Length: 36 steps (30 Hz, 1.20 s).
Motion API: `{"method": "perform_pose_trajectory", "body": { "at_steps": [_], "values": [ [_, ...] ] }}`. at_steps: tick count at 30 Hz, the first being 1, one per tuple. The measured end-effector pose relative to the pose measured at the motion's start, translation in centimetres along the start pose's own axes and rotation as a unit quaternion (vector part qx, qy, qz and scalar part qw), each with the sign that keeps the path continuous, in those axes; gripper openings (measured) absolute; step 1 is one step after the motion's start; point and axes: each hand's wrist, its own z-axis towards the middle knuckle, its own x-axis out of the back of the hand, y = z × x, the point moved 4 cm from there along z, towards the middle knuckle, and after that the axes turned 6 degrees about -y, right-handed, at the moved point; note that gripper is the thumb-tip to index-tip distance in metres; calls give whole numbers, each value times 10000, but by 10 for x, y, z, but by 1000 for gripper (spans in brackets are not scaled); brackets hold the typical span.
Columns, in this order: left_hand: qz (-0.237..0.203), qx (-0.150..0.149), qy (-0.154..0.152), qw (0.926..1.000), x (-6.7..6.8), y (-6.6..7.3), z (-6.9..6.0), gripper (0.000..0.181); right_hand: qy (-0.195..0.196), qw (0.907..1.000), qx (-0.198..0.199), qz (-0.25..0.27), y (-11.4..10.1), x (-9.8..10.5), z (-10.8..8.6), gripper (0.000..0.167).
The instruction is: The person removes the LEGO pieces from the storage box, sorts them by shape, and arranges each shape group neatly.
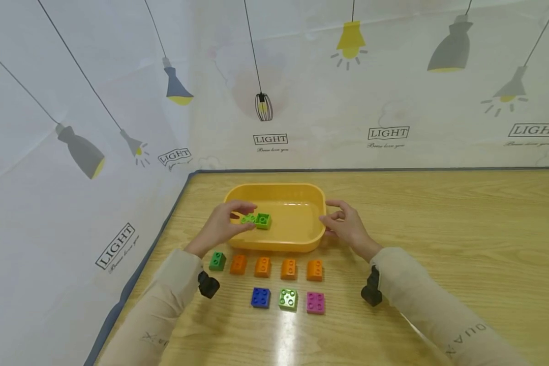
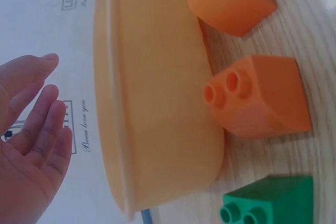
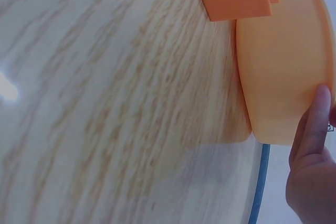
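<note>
A yellow plastic tray (image 1: 297, 245) stands on the table with a light green brick (image 1: 263, 220) and another green brick (image 1: 248, 218) inside, at its left. My left hand (image 1: 222, 223) is over the tray's left end, thumb and fingers apart around the green bricks. In the left wrist view the left hand (image 2: 34, 140) has loosely bent fingers and shows nothing between them. My right hand (image 1: 349, 227) holds the tray's right rim. The right wrist view shows the right hand (image 3: 312, 156) with fingers against the tray's wall (image 3: 278, 72) and rim.
In front of the tray runs a row with a green brick (image 1: 217, 261) and several orange bricks (image 1: 263, 267). Nearer lie a blue brick (image 1: 261, 297), a light green brick (image 1: 288, 299) and a pink brick (image 1: 315, 302). Lamp-patterned sheeting (image 1: 320, 101) borders the table behind and left.
</note>
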Motion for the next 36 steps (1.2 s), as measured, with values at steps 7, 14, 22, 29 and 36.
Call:
{"method": "perform_pose_trajectory", "body": {
  "at_steps": [7, 14, 22, 29, 36],
  "values": [
    [-87, 337, -25, 9994, -3, -19, 13, 38, 4, 10000, 0, -28, 0, 1, -1, 50],
    [-161, 529, 11, 9985, -5, -35, 21, 39, -15, 10000, 31, -2, 0, 1, -1, 50],
    [-195, 932, -133, 9954, -12, -50, 28, 40, 1, 10000, -17, -1, 0, 1, 0, 50],
    [-250, 1159, -239, 9927, -16, -54, 33, 42, -7, 10000, 27, -29, -1, 1, -1, 50],
    [-394, 1360, -301, 9895, -19, -60, 37, 45, -14, 10000, 42, -29, -1, 1, -1, 50]
  ]
}}
